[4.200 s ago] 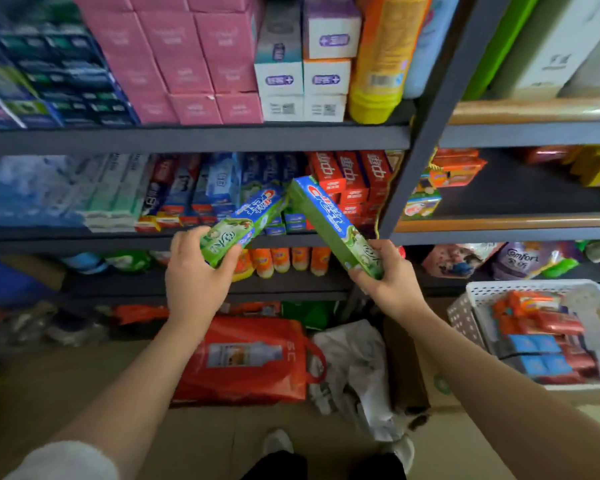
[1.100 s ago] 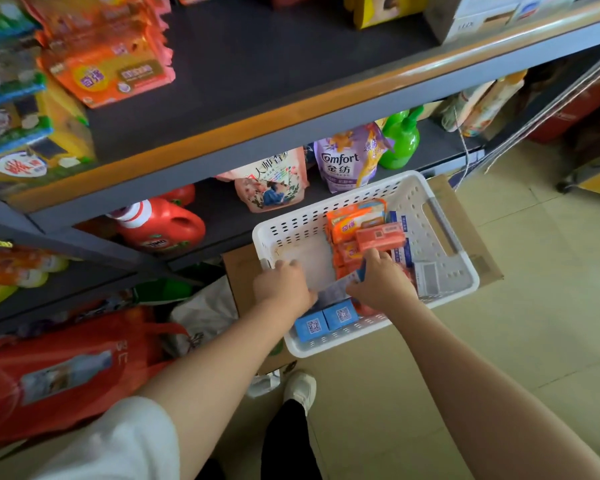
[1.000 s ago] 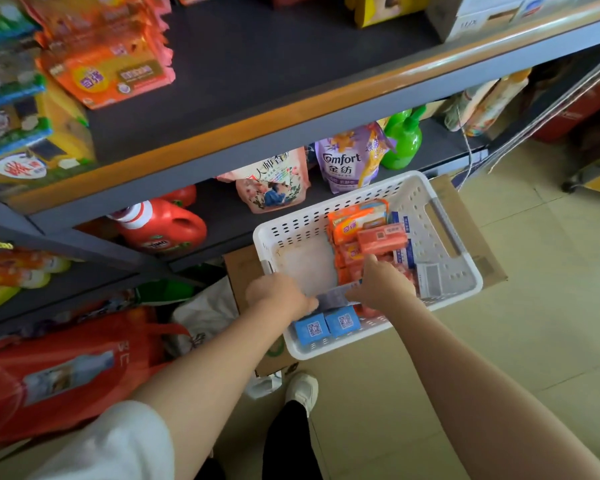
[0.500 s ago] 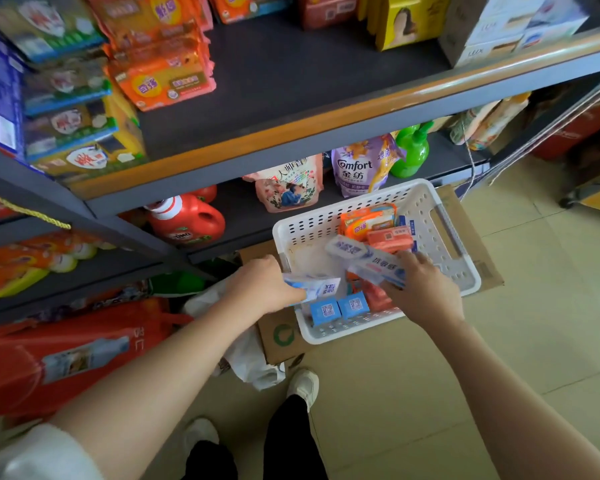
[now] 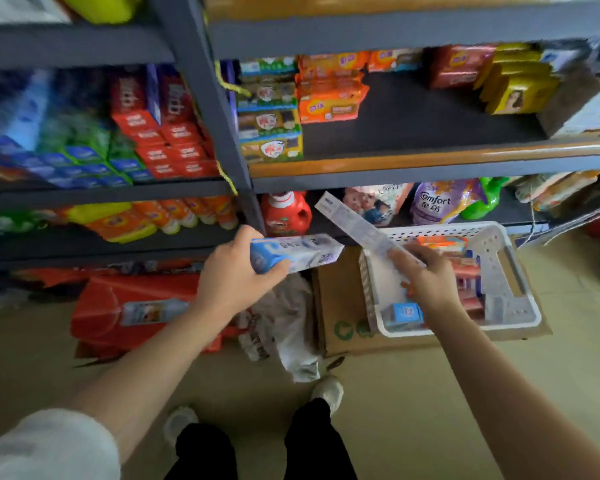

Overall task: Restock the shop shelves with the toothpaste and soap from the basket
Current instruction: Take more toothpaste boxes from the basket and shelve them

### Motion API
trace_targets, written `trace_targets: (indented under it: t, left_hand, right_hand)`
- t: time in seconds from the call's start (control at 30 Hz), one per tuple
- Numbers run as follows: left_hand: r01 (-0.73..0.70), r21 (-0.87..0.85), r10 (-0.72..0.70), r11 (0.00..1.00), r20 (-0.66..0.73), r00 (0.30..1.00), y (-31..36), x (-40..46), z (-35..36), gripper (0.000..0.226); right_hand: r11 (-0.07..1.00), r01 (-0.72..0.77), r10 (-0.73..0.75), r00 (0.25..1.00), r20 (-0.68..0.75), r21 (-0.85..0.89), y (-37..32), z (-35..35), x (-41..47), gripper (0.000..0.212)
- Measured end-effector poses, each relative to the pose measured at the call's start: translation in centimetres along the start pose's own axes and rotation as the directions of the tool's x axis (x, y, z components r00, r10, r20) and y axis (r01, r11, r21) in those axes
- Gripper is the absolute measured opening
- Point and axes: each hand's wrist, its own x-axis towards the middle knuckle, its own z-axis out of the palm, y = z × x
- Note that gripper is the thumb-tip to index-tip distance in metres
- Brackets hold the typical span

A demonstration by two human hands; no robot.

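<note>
Toothpaste boxes, one per hand, both long rectangular cartons, both held clear of the basket. Left hand (image 5: 230, 275) wraps around one end of a blue-and-white toothpaste box (image 5: 297, 252), glossy card, thumb on top, fingers underneath, box lying roughly level and pointing right. Right hand (image 5: 426, 273) pinches the lower end of a second toothpaste box (image 5: 355, 225), pale printed face up, tilted so its far end rises up-left toward the lower shelf. Print on both blurred, unreadable.

Left forearm bare, white sleeve at the elbow, reaching forward from bottom left. Right forearm bare, reaching in from bottom right, wrist over the basket.

White basket (image 5: 503, 251) below the right hand: perforated plastic, rectangular, rounded rim, sitting on a flattened cardboard box (image 5: 338, 306) on the tiled floor. Inside it: orange soap packs (image 5: 442, 242) at the back, small blue box (image 5: 402, 313) at the near edge, red packs along the right, partly hidden by the hand.

Dark metal shelf upright (image 5: 205, 109) stands just behind the left hand. Left bay holds stacked red, blue and green toothpaste cartons (image 5: 160, 140). Right bay (image 5: 430, 157) holds orange and yellow soap packs, with bare dark board in the middle. Purple Comfort pouch (image 5: 440, 202) and red detergent bottle (image 5: 283, 213) on the shelf below.
</note>
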Motion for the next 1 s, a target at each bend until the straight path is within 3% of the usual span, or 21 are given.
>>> trace_targets:
  t: [0.07,0.2,0.37,0.43,0.5,0.6,0.8,1.0]
  left_hand:
    - [0.067,0.041,-0.067,0.997,-0.003,0.998,-3.2,-1.1,-2.6,0.055]
    - [0.197,0.083,-0.195,0.977,-0.030,0.980,-10.7,-4.1,-8.6,0.048]
    - [0.300,0.022,-0.294,0.954,-0.149,0.944,-20.8,-7.6,-17.3,0.044]
    - [0.322,-0.019,-0.318,0.947,-0.214,0.924,-24.3,-8.6,-20.5,0.042]
    - [0.349,-0.067,-0.354,0.935,-0.266,0.897,-27.4,-9.2,-23.4,0.041]
    - [0.380,-0.124,-0.400,0.916,-0.319,0.859,-31.5,-9.4,-27.3,0.043]
    - [0.410,-0.226,-0.466,0.884,-0.496,0.733,-36.9,-7.3,-32.7,0.047]
    - [0.363,-0.306,-0.472,0.880,-0.637,0.609,-41.4,-3.7,-36.0,0.049]
  right_hand:
    - [0.992,-0.073,0.061,0.992,0.115,0.102,-1.9,3.3,-1.6,0.020]
    - [0.998,-0.045,0.032,0.968,0.250,0.048,-5.8,11.3,-5.8,0.010]
    - [0.980,-0.106,0.033,0.922,0.386,0.170,-11.0,23.0,-10.7,0.009]
    - [0.967,-0.127,0.019,0.901,0.434,0.220,-13.1,27.7,-12.3,0.020]
    - [0.966,-0.102,-0.015,0.894,0.447,0.237,-15.1,32.0,-13.6,0.036]
    - [0.959,-0.091,-0.039,0.895,0.444,0.268,-17.4,37.6,-14.9,0.021]
    - [0.960,-0.089,-0.056,0.868,0.494,0.266,-22.3,44.7,-14.5,0.030]
    - [0.973,-0.035,-0.086,0.864,0.496,0.230,-27.2,51.2,-13.4,0.009]
